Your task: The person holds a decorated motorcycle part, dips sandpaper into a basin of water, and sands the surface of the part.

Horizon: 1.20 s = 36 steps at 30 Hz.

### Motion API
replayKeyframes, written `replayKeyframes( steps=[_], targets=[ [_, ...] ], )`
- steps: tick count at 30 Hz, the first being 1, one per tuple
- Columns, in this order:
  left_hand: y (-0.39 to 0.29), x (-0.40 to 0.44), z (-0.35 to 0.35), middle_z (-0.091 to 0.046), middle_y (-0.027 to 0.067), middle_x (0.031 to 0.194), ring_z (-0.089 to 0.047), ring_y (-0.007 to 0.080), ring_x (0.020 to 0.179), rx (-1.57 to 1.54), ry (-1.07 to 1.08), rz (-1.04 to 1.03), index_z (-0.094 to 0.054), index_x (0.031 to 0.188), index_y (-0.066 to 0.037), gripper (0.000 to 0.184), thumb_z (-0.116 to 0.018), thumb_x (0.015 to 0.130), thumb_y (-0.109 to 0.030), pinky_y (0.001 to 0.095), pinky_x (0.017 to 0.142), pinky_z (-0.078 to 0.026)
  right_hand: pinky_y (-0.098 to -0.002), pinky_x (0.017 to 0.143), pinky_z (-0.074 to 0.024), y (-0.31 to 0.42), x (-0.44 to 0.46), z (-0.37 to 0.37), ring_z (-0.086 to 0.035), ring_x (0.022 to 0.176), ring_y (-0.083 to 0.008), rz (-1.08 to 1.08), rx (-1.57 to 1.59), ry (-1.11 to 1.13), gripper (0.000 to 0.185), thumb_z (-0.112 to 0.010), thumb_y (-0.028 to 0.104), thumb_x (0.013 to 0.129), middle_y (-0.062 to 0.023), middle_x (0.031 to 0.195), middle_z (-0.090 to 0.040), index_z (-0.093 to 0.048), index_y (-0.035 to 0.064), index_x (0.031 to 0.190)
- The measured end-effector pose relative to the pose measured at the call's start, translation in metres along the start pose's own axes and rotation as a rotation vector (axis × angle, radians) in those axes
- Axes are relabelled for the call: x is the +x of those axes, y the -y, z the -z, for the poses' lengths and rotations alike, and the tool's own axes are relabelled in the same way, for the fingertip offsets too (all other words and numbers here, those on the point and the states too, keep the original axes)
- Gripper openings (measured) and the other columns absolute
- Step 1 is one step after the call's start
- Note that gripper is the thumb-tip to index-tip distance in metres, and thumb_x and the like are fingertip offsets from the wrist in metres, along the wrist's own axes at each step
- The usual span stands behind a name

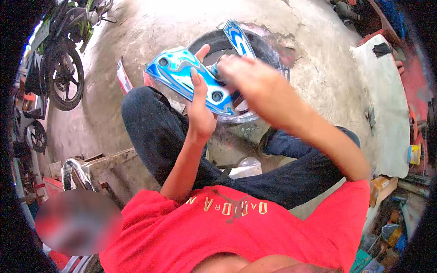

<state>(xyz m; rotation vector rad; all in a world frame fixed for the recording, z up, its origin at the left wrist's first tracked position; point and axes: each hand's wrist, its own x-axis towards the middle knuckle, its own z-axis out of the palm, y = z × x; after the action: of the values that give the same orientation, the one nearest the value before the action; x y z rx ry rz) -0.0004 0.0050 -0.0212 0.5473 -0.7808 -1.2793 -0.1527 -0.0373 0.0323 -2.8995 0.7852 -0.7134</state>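
1. Standing at far left, a motorcycle wheel (64, 75) shows no readable brand.
2. The left hand (201, 113) has its fingers closed on a blue-and-silver panel (182, 75), thumb across the patterned face, the others behind. Panel is tilted, above the lap and beside the tyre (269, 48). Recommended: hold by the edges, thumb off the finish, both round holes unobstructed. No lettering is legible on it.
3. A narrow patterned panel (235, 38) overlaps the tyre in view; whether it rests there or is held, cannot tell.
4. The right hand (250, 82) is blurred, close to the blue-and-silver panel's right side; cannot tell whether its fingers grip anything. Recommended: light, even contact, with the left hand bracing against any push.
5. The red shirt (296, 232) bears gold lettering, inverted and partly obscured; A, D, R and N appear, full wording unverified.
6. At far right, a yellow-and-blue container (414, 154): label unreadable.
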Motion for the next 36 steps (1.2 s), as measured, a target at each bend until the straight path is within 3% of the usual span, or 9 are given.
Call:
replayKeyframes(
  steps=[8,11,14,17,20,24,27,33,36],
  targets=[
    [-0.009,0.006,0.005,-0.050,0.0205,0.133,-0.054,0.0318,0.121,-0.106,-0.069,0.033,-0.025,0.148,-0.005,0.059,-0.034,0.103,-0.043,0.0450,0.102,-0.044,-0.0419,0.101,-0.0458,0.013,-0.008,-0.002,-0.061,0.113,-0.0299,0.140,0.122,-0.077,0.041,-0.060,0.010,0.079,-0.0162,0.121,-0.063,-0.057,0.0011,0.119],
    [-0.014,0.007,0.007,-0.055,0.0196,0.127,-0.057,0.0305,0.116,-0.100,-0.178,0.003,-0.039,0.137,-0.003,0.052,-0.035,0.103,-0.042,0.0446,0.100,-0.046,-0.0405,0.095,-0.0498,-0.033,-0.005,0.000,-0.062,0.110,-0.0312,0.094,0.051,-0.099,0.046,-0.054,-0.003,0.080,-0.0168,0.121,-0.063,-0.056,0.0046,0.125],
    [-0.011,0.007,0.010,-0.058,0.0184,0.121,-0.059,0.0294,0.112,-0.166,-0.202,-0.009,-0.048,0.126,-0.002,0.046,-0.036,0.103,-0.040,0.0441,0.098,-0.046,-0.0407,0.096,-0.0495,-0.031,-0.005,0.000,-0.061,0.113,-0.0308,-0.086,0.224,-0.052,0.042,-0.055,-0.002,0.081,-0.0169,0.122,-0.063,-0.058,0.0039,0.122],
    [-0.009,0.006,0.022,-0.058,0.0171,0.119,-0.059,0.0293,0.112,-0.218,-0.152,0.002,-0.050,0.119,-0.003,0.042,-0.038,0.103,-0.039,0.0441,0.097,-0.047,-0.0393,0.097,-0.0489,0.008,0.002,0.005,-0.061,0.114,-0.0276,0.173,0.072,-0.077,0.041,-0.054,-0.002,0.083,-0.0154,0.122,-0.063,-0.059,0.0052,0.123],
    [-0.012,0.006,0.016,-0.058,0.0155,0.114,-0.059,0.0308,0.111,-0.247,-0.161,-0.004,-0.050,0.114,-0.004,0.039,-0.039,0.103,-0.039,0.0460,0.096,-0.047,-0.0383,0.098,-0.0482,-0.028,0.005,0.016,-0.061,0.115,-0.0281,0.131,0.003,-0.101,0.041,-0.054,-0.002,0.083,-0.0149,0.123,-0.063,-0.059,0.0045,0.123],
    [-0.014,0.005,0.016,-0.056,0.0129,0.109,-0.058,0.0321,0.111,-0.314,-0.056,-0.003,-0.049,0.112,-0.004,0.035,-0.040,0.103,-0.036,0.0484,0.095,-0.048,-0.0401,0.083,-0.0525,-0.067,0.001,0.041,-0.066,0.098,-0.0348,-0.268,-0.123,-0.193,0.040,-0.058,-0.002,0.084,-0.0203,0.108,-0.065,-0.059,0.0064,0.123],
    [-0.009,0.006,0.017,-0.056,0.0130,0.110,-0.058,0.0320,0.110,-0.331,-0.045,-0.014,-0.049,0.112,-0.004,0.035,-0.039,0.103,-0.035,0.0477,0.096,-0.047,-0.0387,0.086,-0.0521,-0.055,0.006,0.038,-0.065,0.101,-0.0341,-0.120,-0.163,-0.275,0.041,-0.058,-0.004,0.084,-0.0192,0.112,-0.065,-0.059,0.0060,0.124],
    [-0.008,0.008,0.023,-0.055,0.0118,0.107,-0.057,0.0303,0.111,-0.273,-0.099,-0.020,-0.049,0.111,-0.003,0.034,-0.039,0.103,-0.035,0.0451,0.096,-0.046,-0.0403,0.103,-0.0452,0.006,-0.008,0.008,-0.057,0.121,-0.0303,0.096,0.140,-0.017,0.051,-0.054,-0.004,0.075,-0.0155,0.127,-0.060,-0.057,0.0027,0.126],
    [-0.011,0.008,0.018,-0.056,0.0117,0.107,-0.057,0.0301,0.111,-0.308,-0.093,-0.030,-0.049,0.111,-0.004,0.033,-0.040,0.103,-0.035,0.0450,0.095,-0.047,-0.0380,0.098,-0.0486,-0.013,-0.006,0.009,-0.061,0.114,-0.0293,0.131,0.041,-0.056,0.039,-0.056,0.011,0.085,-0.0165,0.123,-0.062,-0.058,0.0004,0.122]
  ],
)
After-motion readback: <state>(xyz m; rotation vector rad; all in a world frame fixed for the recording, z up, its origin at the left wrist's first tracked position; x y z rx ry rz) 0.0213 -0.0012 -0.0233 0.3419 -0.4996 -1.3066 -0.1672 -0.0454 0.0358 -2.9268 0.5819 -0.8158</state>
